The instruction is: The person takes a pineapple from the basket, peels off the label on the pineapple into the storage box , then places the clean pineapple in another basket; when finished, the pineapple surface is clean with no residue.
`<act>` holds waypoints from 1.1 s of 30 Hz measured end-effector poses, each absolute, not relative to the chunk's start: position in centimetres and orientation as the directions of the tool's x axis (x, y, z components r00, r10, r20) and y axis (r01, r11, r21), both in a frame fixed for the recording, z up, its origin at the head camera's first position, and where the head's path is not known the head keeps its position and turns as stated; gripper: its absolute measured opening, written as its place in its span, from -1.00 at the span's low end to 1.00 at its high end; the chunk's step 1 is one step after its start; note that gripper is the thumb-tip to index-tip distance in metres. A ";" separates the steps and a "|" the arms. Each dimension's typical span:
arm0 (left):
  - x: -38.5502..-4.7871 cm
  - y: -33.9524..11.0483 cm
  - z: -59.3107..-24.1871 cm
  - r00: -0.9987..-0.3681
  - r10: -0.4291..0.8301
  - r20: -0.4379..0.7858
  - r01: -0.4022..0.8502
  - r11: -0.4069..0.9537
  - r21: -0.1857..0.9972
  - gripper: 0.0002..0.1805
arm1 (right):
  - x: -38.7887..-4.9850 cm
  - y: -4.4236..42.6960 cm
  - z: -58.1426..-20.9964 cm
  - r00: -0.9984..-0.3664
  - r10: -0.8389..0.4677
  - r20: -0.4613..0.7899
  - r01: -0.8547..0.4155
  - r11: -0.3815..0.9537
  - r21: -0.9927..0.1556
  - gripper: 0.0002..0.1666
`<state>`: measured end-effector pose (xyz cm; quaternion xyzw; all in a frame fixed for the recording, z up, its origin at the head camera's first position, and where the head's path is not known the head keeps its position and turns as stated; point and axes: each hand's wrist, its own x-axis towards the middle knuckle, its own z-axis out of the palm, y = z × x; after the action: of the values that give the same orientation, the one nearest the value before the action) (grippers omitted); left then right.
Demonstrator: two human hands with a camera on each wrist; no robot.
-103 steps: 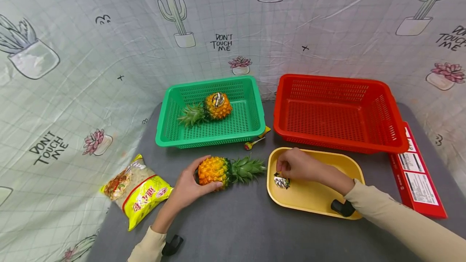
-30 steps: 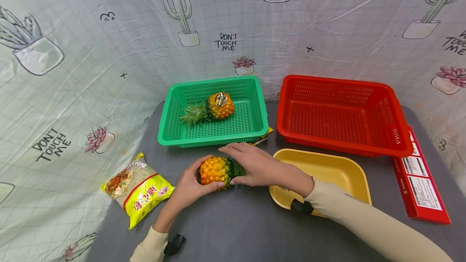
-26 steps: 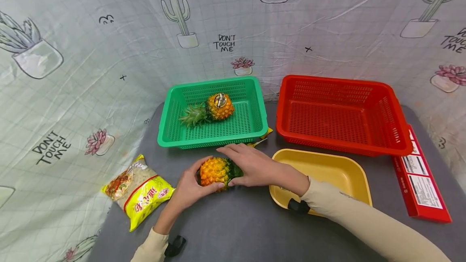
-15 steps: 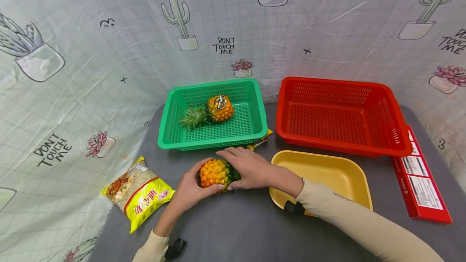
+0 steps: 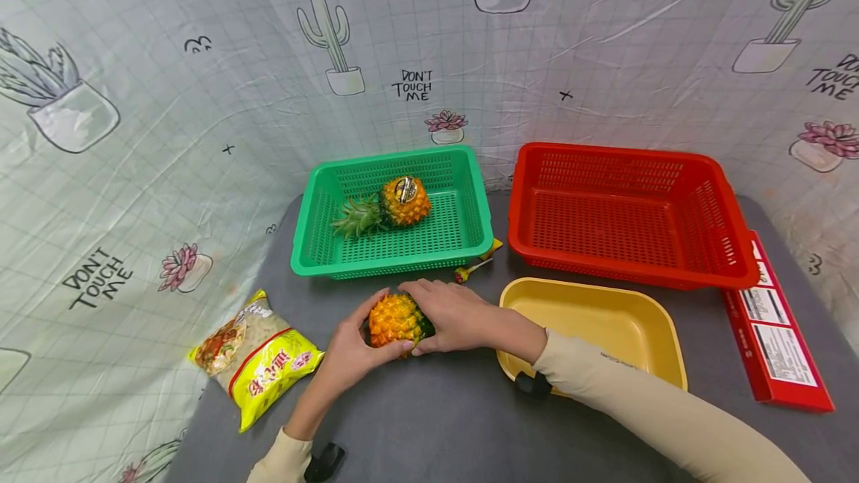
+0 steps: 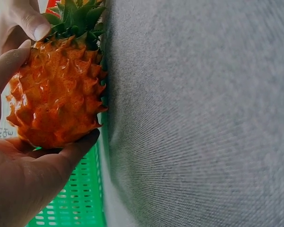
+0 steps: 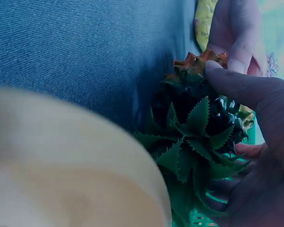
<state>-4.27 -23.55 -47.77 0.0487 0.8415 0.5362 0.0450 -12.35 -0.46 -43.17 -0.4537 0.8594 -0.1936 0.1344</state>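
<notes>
Both hands hold one small orange pineapple at the front of the table. My left hand curls round its base end, thumb on the near side. At the crown end, my right hand has its fingers over the far side and its thumb on the near side. From the head view the right hand covers the leaves; the right wrist view shows the green crown beneath that palm. The two thumb tips sit close together on the fruit. A second pineapple with a gold-black sticker lies in the green basket.
A red basket stands at the back right, partly over a red box. The yellow tray lies under the right forearm. A lollipop and a yellow packet sit by the green basket; a noodle bag lies left.
My right hand has left the yellow tray, where it touched a silvery piece, and come left onto the pineapple's crown end, sliding further along the fruit. The left hand keeps its hold.
</notes>
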 end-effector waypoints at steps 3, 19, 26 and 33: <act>-4.2 -23.5 -47.7 -0.992 0.122 -0.043 0.012 0.419 0.908 0.13 | -12.2 -0.6 -43.2 -0.555 -0.829 -0.063 -0.724 0.519 -0.455 0.11; -4.2 -24.3 -47.6 -0.988 0.129 0.090 0.139 0.446 0.884 0.15 | -12.2 -1.1 -43.8 -0.565 -0.821 -0.077 -0.737 0.545 -0.399 0.11; -5.2 -25.8 -44.9 -0.925 0.047 0.377 0.347 0.506 0.790 -0.10 | -12.3 -1.0 -43.7 -0.581 -0.808 -0.096 -0.720 0.565 -0.403 0.12; -7.7 -28.4 -42.8 -0.804 -0.182 0.566 0.367 0.598 0.713 -0.37 | -12.1 -1.2 -43.8 -0.584 -0.807 -0.090 -0.720 0.566 -0.402 0.12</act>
<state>-7.66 -28.42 -42.81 0.0551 0.8390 0.4448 -0.3084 -12.13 -1.24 -43.77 -0.4362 0.8749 -0.1634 0.1327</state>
